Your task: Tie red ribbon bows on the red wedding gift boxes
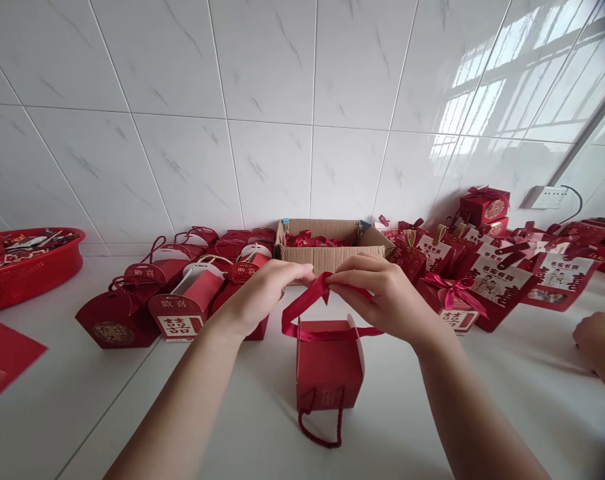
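A small red gift box [328,367] stands on the white table between my forearms, its dark red cord handle [325,440] hanging at the front. A shiny red ribbon [302,303] runs across the top of the box and rises in a loop, crossing itself above it. My right hand [377,290] is closed, pinching the ribbon at the crossing between thumb and fingers. My left hand [265,287] is at the left side of the crossing, its fingertips pressed together at the ribbon; its other fingers are partly hidden.
Finished red boxes [179,313] with cord handles stand to the left. A cardboard box [332,252] of red bows is at the back. Red gift bags [502,277] crowd the right. A red basin [37,280] of wrapped items sits far left. Another person's hand [599,343] rests far right.
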`<state>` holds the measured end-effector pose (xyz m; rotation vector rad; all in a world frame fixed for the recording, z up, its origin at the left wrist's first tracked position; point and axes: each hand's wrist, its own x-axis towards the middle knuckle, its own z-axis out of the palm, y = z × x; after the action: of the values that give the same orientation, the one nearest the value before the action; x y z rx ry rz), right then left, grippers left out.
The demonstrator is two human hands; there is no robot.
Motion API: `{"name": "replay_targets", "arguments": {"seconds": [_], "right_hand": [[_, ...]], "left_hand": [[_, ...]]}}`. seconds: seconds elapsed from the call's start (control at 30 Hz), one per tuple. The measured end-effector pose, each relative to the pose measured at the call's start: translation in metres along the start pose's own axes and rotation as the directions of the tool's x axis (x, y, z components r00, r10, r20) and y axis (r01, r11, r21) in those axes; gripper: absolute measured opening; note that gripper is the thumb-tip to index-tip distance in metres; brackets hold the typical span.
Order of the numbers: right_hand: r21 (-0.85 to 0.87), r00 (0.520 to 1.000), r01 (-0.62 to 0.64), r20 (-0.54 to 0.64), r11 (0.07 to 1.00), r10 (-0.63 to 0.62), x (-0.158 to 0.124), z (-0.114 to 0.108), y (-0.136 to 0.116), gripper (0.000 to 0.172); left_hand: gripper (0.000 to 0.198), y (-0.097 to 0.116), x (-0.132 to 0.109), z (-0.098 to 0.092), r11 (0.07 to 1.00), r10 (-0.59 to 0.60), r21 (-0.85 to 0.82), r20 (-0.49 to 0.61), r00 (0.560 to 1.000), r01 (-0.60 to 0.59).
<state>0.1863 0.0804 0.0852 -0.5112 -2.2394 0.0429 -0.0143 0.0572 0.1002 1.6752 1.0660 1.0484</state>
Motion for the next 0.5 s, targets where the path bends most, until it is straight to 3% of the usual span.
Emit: {"name": "replay_targets", "arguments": {"seconds": [0.13,0.27,0.4,0.5], "right_hand": [[0.016,1.000,-0.014,0.006,1.000,0.014,0.000,0.001,0.001,0.020],[0.044,1.000,-0.015,0.023,0.999,0.014,-0.001,0.001,0.004,0.018],[0.099,0.998,-0.025,0.060,0.995,0.019,-0.002,-0.002,0.004,0.018],[0.103,0.995,-0.047,0.092,0.994,0.038,-0.004,-0.005,0.004,0.020]], "left_hand": [[0.043,0.008,-0.006,0.001,0.995,-0.014,0.104,0.081,0.997,0.005],[0.035,0.015,-0.014,0.001,0.949,0.061,0.302,0.097,0.993,-0.088],[0.036,0.015,-0.019,0.003,0.789,0.225,0.579,0.040,0.974,-0.206],[0.036,0.015,-0.024,0.005,0.630,0.283,0.743,0.050,0.958,-0.226]]}}
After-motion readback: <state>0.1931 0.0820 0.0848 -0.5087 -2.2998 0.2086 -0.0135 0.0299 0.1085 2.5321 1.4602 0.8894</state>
